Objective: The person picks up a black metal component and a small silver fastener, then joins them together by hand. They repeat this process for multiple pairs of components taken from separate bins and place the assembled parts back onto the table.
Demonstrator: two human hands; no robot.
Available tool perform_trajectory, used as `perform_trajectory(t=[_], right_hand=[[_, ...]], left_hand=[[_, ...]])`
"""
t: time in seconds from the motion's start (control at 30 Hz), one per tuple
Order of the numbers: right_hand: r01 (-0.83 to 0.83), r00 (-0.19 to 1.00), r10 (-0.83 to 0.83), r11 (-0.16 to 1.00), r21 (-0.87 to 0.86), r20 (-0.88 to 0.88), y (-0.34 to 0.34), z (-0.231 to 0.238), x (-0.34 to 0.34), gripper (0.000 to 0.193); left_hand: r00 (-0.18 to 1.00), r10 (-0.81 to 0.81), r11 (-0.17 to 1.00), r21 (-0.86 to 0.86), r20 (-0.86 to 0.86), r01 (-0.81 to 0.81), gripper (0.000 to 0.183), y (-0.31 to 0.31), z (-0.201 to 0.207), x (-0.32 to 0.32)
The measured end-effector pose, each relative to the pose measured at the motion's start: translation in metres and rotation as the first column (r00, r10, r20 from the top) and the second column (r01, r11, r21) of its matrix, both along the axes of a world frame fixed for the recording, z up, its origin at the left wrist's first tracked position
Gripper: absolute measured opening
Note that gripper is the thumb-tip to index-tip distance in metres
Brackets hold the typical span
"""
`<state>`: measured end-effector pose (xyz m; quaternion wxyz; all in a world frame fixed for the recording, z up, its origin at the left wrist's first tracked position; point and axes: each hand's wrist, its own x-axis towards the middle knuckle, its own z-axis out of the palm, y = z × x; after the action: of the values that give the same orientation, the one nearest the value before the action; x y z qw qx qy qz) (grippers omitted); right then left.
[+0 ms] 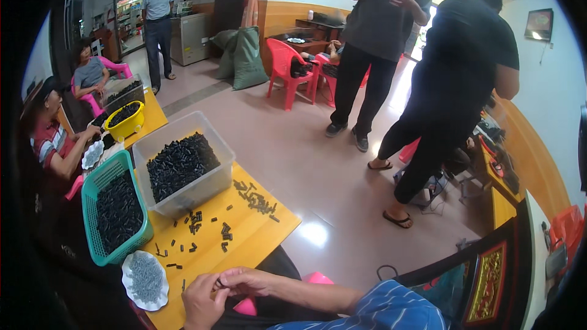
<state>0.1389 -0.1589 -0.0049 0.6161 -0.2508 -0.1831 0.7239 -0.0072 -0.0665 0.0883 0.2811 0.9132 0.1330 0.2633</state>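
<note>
Near the table's front edge, my left hand [203, 301] and my right hand [246, 282] meet, fingers pinched together. Between their fingertips shows a bit of a small black piece [219, 283]; the rest is hidden. Just left of them lies a white scalloped dish [162, 304] of small grey metal pins or screws [147, 277]. Loose black tube-like pieces [226, 230] are scattered on the yellow table [202, 250]. Behind them stand a clear plastic bin [223, 146] and a green basket [92, 205], both heaped with short black pieces.
Two seated people work at the far left, by a yellow basin [129, 127] of black pieces. A row of brownish pieces [255, 198] lies at the table's right edge. Several people stand about the room. Red chairs [287, 73] and green sacks [247, 58] are farther back.
</note>
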Motion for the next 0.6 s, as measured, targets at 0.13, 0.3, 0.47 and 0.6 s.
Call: perform_trajectory(t=[0.13,0.3,0.47,0.6], right_hand=[[-0.088,0.996,0.089,0.994,0.070,-0.021,0.007,-0.019,-0.001,0.031],[-0.033,0.987,0.030,0.999,0.018,0.160,0.001,-0.015,-0.001,0.041],[0.006,0.961,0.008,0.999,-0.051,0.276,-0.003,0.009,0.006,0.026],[-0.006,0.960,0.018,0.999,-0.044,0.278,0.001,0.002,0.002,0.022]], left_hand=[[0.999,0.029,0.974,-0.224,-0.039,-0.037,0.021,0.012,0.003,-0.008],[0.997,-0.066,0.993,-0.101,-0.037,0.062,0.011,0.029,-0.002,-0.012],[0.988,0.080,0.950,-0.289,-0.132,-0.115,0.010,0.057,-0.002,-0.011],[0.901,0.427,0.899,-0.074,-0.083,-0.433,0.015,0.129,-0.004,-0.024]])
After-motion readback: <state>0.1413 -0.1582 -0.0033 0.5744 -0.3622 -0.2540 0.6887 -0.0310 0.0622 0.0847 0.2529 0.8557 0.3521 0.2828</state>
